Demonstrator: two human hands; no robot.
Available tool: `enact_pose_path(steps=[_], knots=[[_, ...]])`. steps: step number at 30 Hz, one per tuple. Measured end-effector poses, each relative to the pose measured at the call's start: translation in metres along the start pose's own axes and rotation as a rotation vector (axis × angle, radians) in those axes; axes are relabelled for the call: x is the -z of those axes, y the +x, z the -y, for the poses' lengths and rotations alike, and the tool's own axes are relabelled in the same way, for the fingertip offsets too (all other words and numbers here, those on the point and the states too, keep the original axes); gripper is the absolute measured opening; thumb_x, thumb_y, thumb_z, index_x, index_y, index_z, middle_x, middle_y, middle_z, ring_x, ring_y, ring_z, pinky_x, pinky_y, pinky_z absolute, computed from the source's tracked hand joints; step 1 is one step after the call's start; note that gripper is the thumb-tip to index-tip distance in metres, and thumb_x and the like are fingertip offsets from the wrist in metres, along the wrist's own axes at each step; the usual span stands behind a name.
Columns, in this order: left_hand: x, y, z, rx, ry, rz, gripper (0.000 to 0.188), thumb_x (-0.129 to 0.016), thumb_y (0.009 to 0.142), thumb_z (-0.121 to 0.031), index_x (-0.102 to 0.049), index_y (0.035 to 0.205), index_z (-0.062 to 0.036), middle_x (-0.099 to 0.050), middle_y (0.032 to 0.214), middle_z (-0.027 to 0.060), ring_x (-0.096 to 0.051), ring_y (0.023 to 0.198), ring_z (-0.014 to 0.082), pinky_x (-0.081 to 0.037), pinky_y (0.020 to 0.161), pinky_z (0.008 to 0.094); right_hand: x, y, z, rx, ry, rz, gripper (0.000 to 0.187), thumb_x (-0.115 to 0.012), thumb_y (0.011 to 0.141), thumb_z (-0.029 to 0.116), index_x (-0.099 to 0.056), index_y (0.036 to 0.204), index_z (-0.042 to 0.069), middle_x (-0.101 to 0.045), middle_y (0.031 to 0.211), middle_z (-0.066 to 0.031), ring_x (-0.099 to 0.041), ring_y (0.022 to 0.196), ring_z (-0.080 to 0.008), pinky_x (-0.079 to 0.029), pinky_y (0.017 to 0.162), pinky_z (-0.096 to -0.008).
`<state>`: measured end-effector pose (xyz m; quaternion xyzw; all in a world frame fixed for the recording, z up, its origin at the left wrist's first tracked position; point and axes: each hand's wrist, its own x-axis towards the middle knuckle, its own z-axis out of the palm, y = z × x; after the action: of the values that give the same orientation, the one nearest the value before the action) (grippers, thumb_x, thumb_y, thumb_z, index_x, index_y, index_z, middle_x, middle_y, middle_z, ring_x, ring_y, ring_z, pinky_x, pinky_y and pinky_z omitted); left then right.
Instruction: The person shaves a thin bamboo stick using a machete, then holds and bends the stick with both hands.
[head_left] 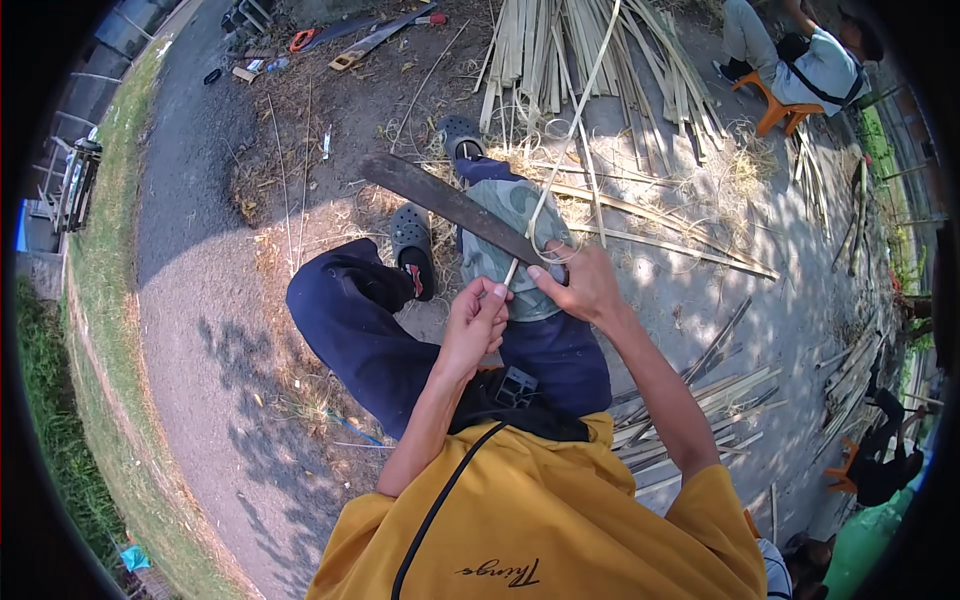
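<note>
My right hand (588,285) is closed round the handle end of a machete (450,205), whose long dark blade points to the far left across my lap. Pinched between the thumb and fingers of my left hand (472,328) is the near end of a thin bamboo strip (562,158). The strip meets the blade close to my right hand and runs on upward, away from me. A pale curl of shaving loops beside my right fingers. Beneath the blade, a grey-green cloth (490,205) lies over my right leg.
A fanned pile of bamboo strips (545,60) lies ahead, with more strips (700,405) at my right. Two saws (380,38) rest on the ground at the far left. Shavings litter the ground round my clogs. A person sits on an orange stool (785,110) at far right.
</note>
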<state>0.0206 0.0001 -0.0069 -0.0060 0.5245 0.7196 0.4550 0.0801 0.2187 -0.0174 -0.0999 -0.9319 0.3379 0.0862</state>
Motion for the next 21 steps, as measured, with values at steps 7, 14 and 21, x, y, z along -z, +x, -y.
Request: enact_pose_path(steps=[7, 14, 21], knots=[[0.007, -0.01, 0.004, -0.231, 0.259, -0.106, 0.018, -0.057, 0.113, -0.021, -0.055, 0.102, -0.0066, -0.05, 0.07, -0.0061, -0.038, 0.055, 0.0001, -0.026, 0.048, 0.0223, 0.004, 0.009, 0.009, 0.031, -0.065, 0.023, 0.053, -0.073, 0.088, 0.057, -0.079, 0.107, 0.008, -0.068, 0.063, -0.0176, -0.071, 0.063, -0.0402, -0.055, 0.059, -0.0487], [0.008, -0.008, 0.013, -0.182, 0.231, -0.113, 0.016, -0.057, 0.112, -0.018, -0.057, 0.101, -0.0052, -0.052, 0.07, -0.0051, -0.039, 0.057, 0.0012, -0.029, 0.05, 0.0232, -0.003, -0.003, 0.008, 0.022, -0.088, 0.011, 0.048, -0.075, 0.088, 0.05, -0.074, 0.107, 0.006, -0.066, 0.065, -0.0167, -0.069, 0.065, -0.0399, -0.053, 0.061, -0.0469], [0.015, -0.024, 0.021, -0.25, 0.26, -0.078, 0.014, -0.057, 0.112, -0.017, -0.058, 0.104, -0.0044, -0.054, 0.072, -0.0036, -0.043, 0.059, 0.0017, -0.032, 0.052, 0.0226, -0.004, -0.004, 0.002, 0.017, -0.042, 0.014, 0.046, -0.072, 0.089, 0.053, -0.074, 0.099, 0.008, -0.062, 0.061, -0.0146, -0.067, 0.06, -0.04, -0.052, 0.057, -0.0476]])
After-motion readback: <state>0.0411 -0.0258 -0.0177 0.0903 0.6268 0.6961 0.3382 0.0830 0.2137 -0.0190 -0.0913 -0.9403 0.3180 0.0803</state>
